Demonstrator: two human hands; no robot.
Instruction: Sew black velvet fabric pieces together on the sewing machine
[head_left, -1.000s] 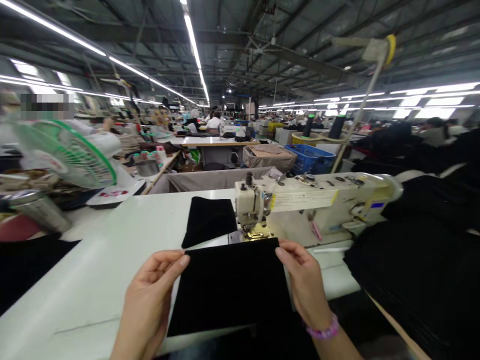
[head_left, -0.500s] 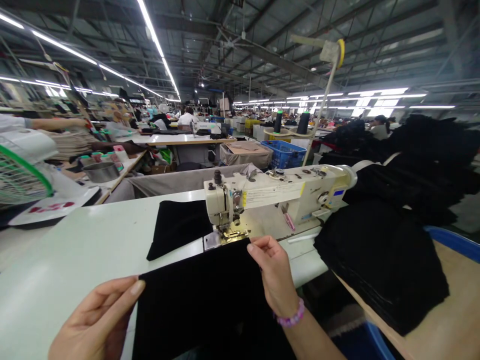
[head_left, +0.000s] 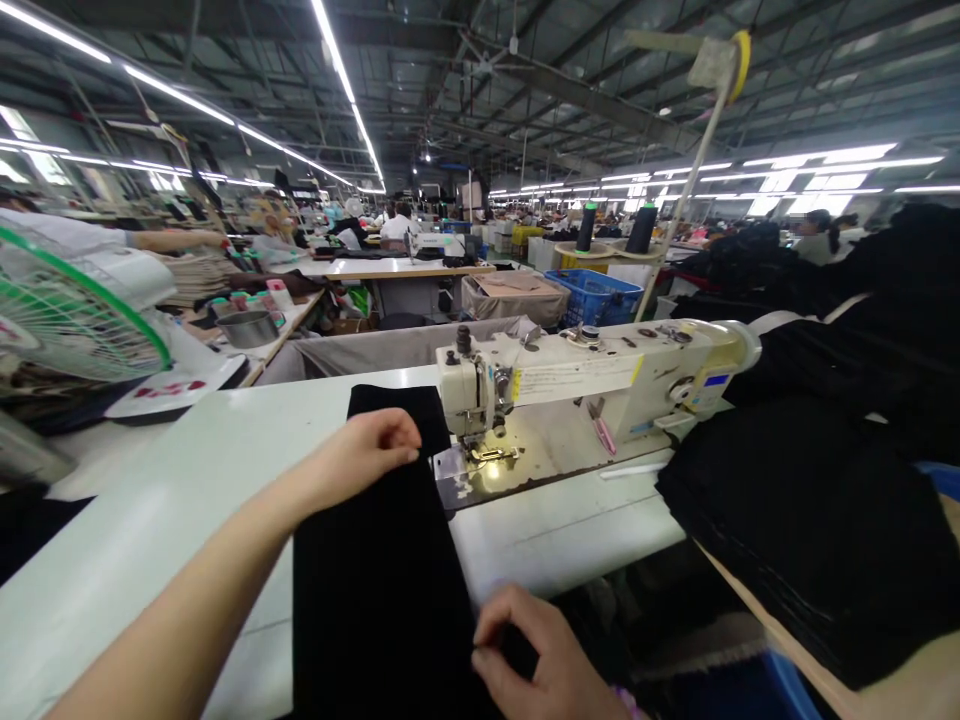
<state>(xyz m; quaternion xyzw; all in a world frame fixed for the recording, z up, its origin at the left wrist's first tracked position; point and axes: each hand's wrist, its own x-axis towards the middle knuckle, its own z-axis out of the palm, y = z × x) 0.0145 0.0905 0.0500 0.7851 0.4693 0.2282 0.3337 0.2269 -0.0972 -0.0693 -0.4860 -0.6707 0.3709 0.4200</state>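
Swung left of the sewing machine [head_left: 585,385], the black cloth [head_left: 375,580] stayed pinched by the left grip [head_left: 371,447] and right grip [head_left: 544,665].

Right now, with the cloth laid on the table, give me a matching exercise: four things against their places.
Things:
1 left hand
2 right hand
3 green fan
4 blue crate

Places:
a at the far left of the view
b behind the sewing machine
c pinching the near edge of the black cloth
d curled on the far end of the black cloth, left of the needle

Pairs: 1-d, 2-c, 3-a, 4-b.
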